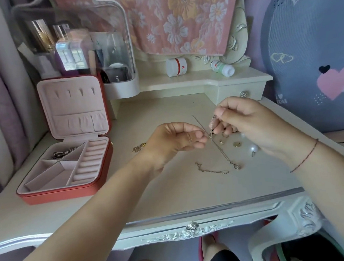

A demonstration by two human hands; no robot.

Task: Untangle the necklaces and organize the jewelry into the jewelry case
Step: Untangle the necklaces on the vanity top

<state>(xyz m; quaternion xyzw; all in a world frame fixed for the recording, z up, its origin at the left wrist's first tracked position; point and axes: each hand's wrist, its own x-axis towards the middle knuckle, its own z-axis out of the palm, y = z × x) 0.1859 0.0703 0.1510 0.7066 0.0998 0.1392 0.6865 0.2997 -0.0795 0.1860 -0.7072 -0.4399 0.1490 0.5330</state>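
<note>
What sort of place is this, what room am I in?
Most likely a bedroom, at a dressing table: a carved white vanity with a knobbed drawer, a clear cosmetics organizer at the back left, and an open jewelry case.

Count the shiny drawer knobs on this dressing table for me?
2. One knob sits on the small raised drawer behind the right hand; the other knob on the wide front drawer nearest the camera. More may lie outside the view.
</note>
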